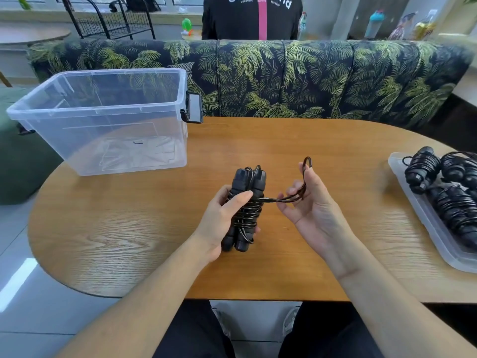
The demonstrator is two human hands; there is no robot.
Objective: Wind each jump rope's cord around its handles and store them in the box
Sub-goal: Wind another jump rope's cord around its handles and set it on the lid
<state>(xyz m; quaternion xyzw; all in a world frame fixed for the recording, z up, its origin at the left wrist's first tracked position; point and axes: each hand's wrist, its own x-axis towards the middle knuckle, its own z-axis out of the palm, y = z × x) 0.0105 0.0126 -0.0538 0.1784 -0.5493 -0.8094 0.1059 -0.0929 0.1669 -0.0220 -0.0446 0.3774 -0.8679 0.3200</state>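
My left hand (pixel 224 215) grips a black jump rope (pixel 246 200) by its two handles, held side by side and upright above the table, with cord wound around their middle. A short doubled length of cord (pixel 289 198) runs right from the bundle to my right hand (pixel 308 200), which holds the end loop between thumb and curled fingers. The clear plastic box (pixel 144 109) stands at the table's back left with no ropes in it.
A clear lid or tray (pixel 428 223) at the right edge carries several wound black jump ropes (pixel 444 182). The wooden table (pixel 129 228) has rounded ends. A leaf-patterned sofa back (pixel 309 78) runs behind it, and a person in black sits beyond.
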